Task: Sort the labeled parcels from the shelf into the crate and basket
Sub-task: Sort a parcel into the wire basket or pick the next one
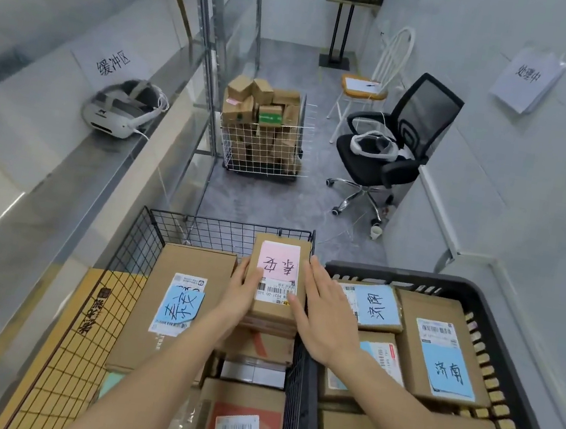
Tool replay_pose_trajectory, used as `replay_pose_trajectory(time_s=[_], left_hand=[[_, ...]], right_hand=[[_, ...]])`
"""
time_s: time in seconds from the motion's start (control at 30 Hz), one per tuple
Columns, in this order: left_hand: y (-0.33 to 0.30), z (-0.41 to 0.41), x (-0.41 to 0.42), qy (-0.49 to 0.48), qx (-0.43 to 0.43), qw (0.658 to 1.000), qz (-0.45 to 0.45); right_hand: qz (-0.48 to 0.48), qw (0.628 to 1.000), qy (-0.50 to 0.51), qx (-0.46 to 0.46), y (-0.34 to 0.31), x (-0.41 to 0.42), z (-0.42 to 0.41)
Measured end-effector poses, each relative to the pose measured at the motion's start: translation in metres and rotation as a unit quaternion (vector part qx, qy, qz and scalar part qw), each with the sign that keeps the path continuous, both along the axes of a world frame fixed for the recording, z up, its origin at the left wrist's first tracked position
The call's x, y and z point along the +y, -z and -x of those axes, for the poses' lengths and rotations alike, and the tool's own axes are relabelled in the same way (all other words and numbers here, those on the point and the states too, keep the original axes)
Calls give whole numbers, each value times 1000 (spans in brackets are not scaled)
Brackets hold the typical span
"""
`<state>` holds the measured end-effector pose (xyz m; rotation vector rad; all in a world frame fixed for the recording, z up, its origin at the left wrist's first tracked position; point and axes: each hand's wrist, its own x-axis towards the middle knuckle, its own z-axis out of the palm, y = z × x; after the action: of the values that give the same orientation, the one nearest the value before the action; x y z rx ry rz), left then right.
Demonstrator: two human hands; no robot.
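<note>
- Head view, item one: small brown cardboard parcel with a pink handwritten label and a white barcode sticker, sitting on top of a stack of similar parcels at the right edge of the black wire-mesh basket, close against the wall shared with the black plastic crate.
- My left hand: fingers laid straight along the parcel's left side, thumb resting on its top near the barcode.
- My right hand: fingers flat and together against the parcel's right side, palm open, nothing pinched.
- Handling, by judgement: stiff-walled carton, probably light for its bulk; plain board should give fair friction, while the glossy stickers would be slicker.
- Hold, by judgement: squeeze the two long sides between my palms, keeping off the labels so they stay readable; level lift, as the stack beneath looks narrow and could shift.
- Neighbours: large flat brown parcel with a blue label in the basket; brown parcels with blue labels in the crate.
</note>
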<state>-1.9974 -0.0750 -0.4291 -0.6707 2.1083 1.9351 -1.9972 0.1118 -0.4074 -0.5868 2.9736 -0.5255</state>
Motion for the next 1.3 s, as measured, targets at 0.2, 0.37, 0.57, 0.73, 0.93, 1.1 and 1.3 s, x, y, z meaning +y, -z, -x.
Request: replay_pose_trajectory(time_s=[0.2, 0.37, 0.57, 0.73, 0.93, 1.1, 1.3], left_hand=[[-35, -19, -11, -13, 23, 998, 60], [-72, -62, -61, 11, 71, 976, 208], [-135, -145, -145, -23, 76, 900, 429], [-197, -245, -201, -103, 55, 841, 529], [-258, -399, -224, -204, 18, 805, 558], [-270, -498, -202, -256, 10, 797, 547], [-269, -508, -154, -246, 1, 808, 535]], right_hand=[[-40, 999, -17, -9, -19, 5, 5], [-60, 995, -68, 35, -48, -21, 7], [-45, 983, -171, 59, -103, -107, -25], [7, 958, -271, 95, -161, -197, -84], [69, 918, -374, 115, -223, -266, -212], [81, 896, -424, 104, -246, -255, -304], [61, 907, -406, 94, -236, -196, -305]])
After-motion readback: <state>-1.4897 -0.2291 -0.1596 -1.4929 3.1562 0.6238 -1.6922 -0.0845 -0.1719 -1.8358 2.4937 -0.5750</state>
